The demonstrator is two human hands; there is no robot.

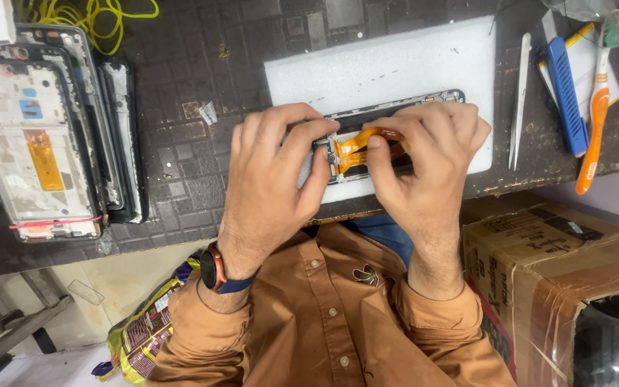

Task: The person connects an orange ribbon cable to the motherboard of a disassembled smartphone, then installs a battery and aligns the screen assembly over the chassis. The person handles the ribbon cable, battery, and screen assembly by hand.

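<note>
While pinching orange ribbon cable: both hands.

White foam pad, orange flex ribbon on a black phone frame, dark grid-patterned surface, blue tool, orange toothbrush handle, yellow cable, rust-orange shirt.

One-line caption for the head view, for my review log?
Both hands, left hand and right hand, press orange flex cables on an opened phone lying on a white foam pad.
</note>
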